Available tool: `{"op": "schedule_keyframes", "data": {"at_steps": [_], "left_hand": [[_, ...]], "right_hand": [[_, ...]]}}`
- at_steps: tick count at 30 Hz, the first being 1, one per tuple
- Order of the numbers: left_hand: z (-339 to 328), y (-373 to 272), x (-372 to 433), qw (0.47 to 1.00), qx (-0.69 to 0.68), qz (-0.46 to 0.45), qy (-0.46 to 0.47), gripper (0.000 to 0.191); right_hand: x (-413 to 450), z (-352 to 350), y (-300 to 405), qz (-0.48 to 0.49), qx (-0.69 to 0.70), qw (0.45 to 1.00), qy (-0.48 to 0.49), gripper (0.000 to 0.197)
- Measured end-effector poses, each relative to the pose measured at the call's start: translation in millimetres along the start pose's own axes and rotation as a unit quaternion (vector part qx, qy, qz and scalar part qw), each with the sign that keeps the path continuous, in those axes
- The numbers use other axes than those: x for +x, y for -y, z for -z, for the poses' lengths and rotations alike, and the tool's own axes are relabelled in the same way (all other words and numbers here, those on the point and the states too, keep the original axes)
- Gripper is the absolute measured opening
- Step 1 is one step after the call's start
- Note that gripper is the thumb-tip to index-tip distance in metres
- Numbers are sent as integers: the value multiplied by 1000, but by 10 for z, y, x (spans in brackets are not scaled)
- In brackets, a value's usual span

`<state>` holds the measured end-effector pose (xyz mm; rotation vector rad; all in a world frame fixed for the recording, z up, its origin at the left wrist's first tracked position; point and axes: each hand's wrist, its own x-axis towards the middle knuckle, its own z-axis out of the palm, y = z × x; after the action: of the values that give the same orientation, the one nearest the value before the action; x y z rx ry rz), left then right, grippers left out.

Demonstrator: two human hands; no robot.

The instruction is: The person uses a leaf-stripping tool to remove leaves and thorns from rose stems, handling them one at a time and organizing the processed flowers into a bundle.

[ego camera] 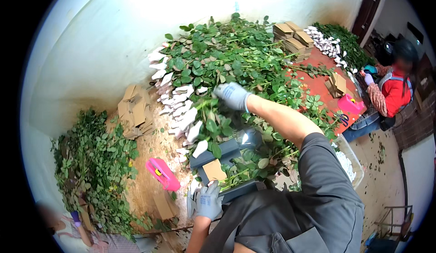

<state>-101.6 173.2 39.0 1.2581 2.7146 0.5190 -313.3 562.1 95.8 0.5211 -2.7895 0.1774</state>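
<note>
My left hand (208, 200), in a grey work glove, is at the near left end of a dark trough-like stand (238, 192). Its fingertips touch a small pinkish flower head there; the grip is partly hidden. Leafy rose stems (238, 176) and a cardboard piece (214, 170) lie in the stand. My right hand (233, 96), gloved alike and blurred, reaches over the large heap of roses (224, 62). Close to its fingers are green stems and rose heads in white sleeves (185, 118); whether it grips one cannot be told.
A pink tape dispenser (163, 174) and stacked cardboard pieces (138, 115) stand on the worn table (139, 185). More leafy stems (97, 171) pile at left, near another person's gloved hand (76, 218). At right, a co-worker (395, 89) stands by a red tabletop (316, 60). A clear bin (357, 164) is beside me.
</note>
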Motion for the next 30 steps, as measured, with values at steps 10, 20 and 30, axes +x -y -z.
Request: {"op": "schedule_keyframes", "data": {"at_steps": [10, 20, 30], "left_hand": [[-45, 12, -66, 998, 19, 45, 30, 41], [-171, 89, -121, 999, -23, 43, -6, 38], [-195, 68, -112, 997, 16, 67, 35, 43]], "right_hand": [[229, 1426, 505, -27, 6, 994, -107, 37], [-902, 964, 1603, 58, -170, 971, 158, 25], [-1692, -286, 1645, 30, -101, 951, 292, 22]]}}
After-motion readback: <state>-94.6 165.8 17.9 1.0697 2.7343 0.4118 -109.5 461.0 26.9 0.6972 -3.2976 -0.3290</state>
